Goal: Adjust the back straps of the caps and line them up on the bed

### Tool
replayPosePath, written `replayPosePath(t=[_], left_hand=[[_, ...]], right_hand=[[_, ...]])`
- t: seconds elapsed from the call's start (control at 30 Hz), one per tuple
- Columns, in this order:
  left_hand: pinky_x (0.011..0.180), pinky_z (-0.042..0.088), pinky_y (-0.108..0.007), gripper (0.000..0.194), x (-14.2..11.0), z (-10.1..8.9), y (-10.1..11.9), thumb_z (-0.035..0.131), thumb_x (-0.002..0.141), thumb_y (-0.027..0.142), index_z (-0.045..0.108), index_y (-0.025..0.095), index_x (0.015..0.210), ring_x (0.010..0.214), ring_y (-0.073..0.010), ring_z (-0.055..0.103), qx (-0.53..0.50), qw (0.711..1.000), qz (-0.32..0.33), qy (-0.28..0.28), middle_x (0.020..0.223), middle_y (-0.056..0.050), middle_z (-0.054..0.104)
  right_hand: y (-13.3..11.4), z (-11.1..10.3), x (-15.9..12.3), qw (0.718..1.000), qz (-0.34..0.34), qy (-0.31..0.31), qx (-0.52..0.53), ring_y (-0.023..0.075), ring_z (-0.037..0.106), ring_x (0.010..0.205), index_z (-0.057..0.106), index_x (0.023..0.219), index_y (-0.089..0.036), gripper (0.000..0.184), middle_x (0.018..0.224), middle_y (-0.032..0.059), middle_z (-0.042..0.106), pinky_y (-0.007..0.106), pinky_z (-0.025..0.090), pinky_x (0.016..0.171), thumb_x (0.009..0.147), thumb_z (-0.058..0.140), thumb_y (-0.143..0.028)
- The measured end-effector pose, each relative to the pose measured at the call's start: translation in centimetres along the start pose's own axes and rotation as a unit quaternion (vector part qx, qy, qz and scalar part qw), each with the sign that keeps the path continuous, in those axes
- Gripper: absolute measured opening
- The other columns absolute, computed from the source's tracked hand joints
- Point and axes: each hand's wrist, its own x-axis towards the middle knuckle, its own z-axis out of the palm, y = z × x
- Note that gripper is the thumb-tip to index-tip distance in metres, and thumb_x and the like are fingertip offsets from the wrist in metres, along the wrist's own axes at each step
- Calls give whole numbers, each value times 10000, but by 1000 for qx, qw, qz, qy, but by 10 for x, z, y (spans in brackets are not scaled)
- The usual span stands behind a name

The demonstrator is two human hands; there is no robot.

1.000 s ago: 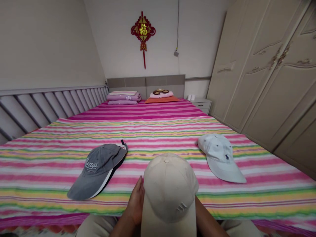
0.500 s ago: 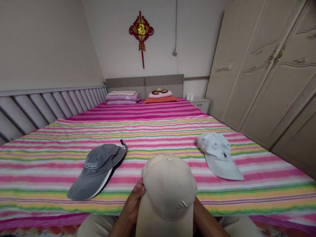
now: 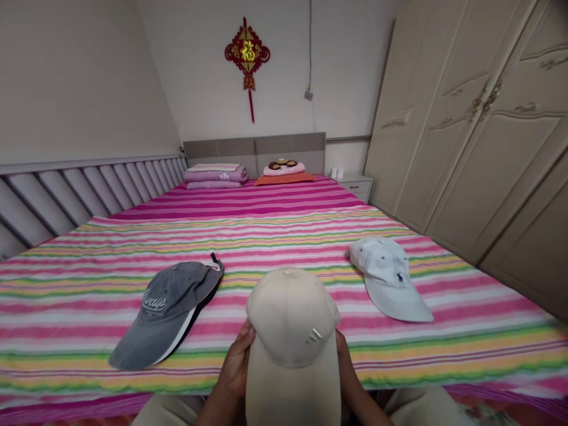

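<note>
A beige baseball cap [image 3: 290, 319] with a small striped emblem is held at the near edge of the bed, its brim toward me. My left hand [image 3: 237, 361] grips its left side, thumb on the outside and the other fingers mostly hidden. On the opposite side my right hand [image 3: 345, 358] is closed on the cap's edge, its fingertips out of sight behind it. A grey cap [image 3: 166, 310] with white lettering lies on the bed to the left. To the right rests a pale blue cap [image 3: 390, 275] with a small dark logo.
A striped sheet [image 3: 275, 242] covers the bed. Folded purple bedding [image 3: 215, 176] and a pink pillow [image 3: 284, 170] on an orange cloth lie near the headboard [image 3: 288, 147]. A slatted rail [image 3: 89, 183] runs along the left, and a wardrobe [image 3: 448, 148] stands right.
The beige cap has tilted so its emblem and brim show more, and it sits slightly further left in view. More of my right hand shows. The other caps stay on the bed.
</note>
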Motion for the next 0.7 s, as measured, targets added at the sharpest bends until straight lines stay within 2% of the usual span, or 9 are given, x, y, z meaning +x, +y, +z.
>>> replayPosePath(t=[0.1,0.27,0.33,0.4,0.5,0.6,0.7], left_hand=[[678,500,-324,277,9,2,-2,684,597,73,631,228,821,646,-173,644,-2,1000,-7,0,729,4,702],[759,483,-301,296,36,9,-9,616,668,29,614,240,876,702,-142,648,-1,1000,9,12,790,15,703],[791,476,-325,311,48,13,-12,605,685,39,604,239,925,730,-154,651,7,1000,9,-8,815,1,703],[801,475,-337,346,60,19,-16,600,695,51,583,239,985,745,-163,652,17,999,7,-31,844,-13,703],[736,497,-290,415,78,29,-22,597,693,47,544,242,1055,715,-149,652,25,999,9,-39,849,-11,704],[663,500,-229,447,101,39,-27,577,697,28,521,243,1086,689,-124,649,31,999,12,-34,814,7,704],[659,500,-228,467,125,45,-32,562,703,21,504,236,1113,696,-120,647,49,998,23,-42,815,7,702]], right_hand=[[-4,-7,-7,999,3,-13,45,182,599,625,649,788,-184,148,687,7,665,300,484,585,727,627,-316],[-19,-20,-22,988,36,-71,135,217,628,750,665,908,-183,371,810,71,693,311,488,627,751,542,-496],[-23,-25,-26,988,35,-81,130,193,624,706,650,947,-199,334,802,61,688,280,486,573,763,553,-461],[-26,-29,-25,990,33,-83,113,158,606,610,630,977,-207,272,757,37,676,242,472,495,750,612,-355],[-31,-38,-15,992,26,-66,103,112,565,508,604,1000,-196,318,720,17,655,194,441,415,700,677,-269],[-40,-50,6,995,6,-47,90,86,543,472,587,989,-184,344,696,5,641,182,456,418,675,702,-264],[-50,-65,30,999,-14,-15,48,85,544,480,584,943,-175,344,705,-1,634,189,471,422,646,722,-279]])
